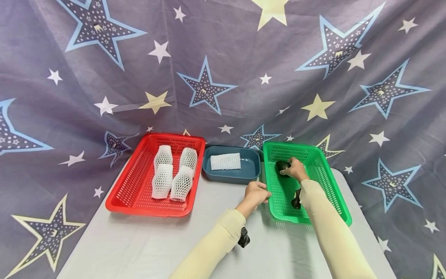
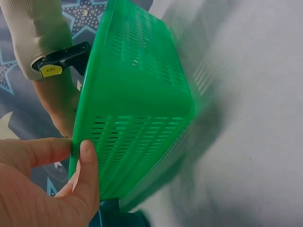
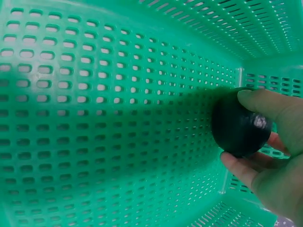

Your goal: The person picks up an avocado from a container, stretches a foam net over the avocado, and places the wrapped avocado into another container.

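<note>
Inside the green basket (image 1: pixel 275 197), my right hand (image 1: pixel 295 170) holds a dark, smooth, rounded fruit (image 1: pixel 281 166) that looks like an avocado. In the right wrist view, the thumb lies on one side of the dark fruit (image 3: pixel 240 125) and fingers curl under the other, close to the basket's far end. My left hand (image 1: pixel 256 195) is at the left rim of that basket. The left wrist view shows its thumb and fingers pinching the green rim (image 2: pixel 84 111) from both sides.
A red basket (image 1: pixel 139 209) on the left contains several items in white foam nets (image 1: pixel 162 182). Between the baskets stands a blue-grey tub (image 1: pixel 230 179) with a white foam net sleeve (image 1: pixel 225 161) in it. All rest on a white-covered table (image 1: pixel 146 248) before a star-patterned cloth (image 1: pixel 216 50).
</note>
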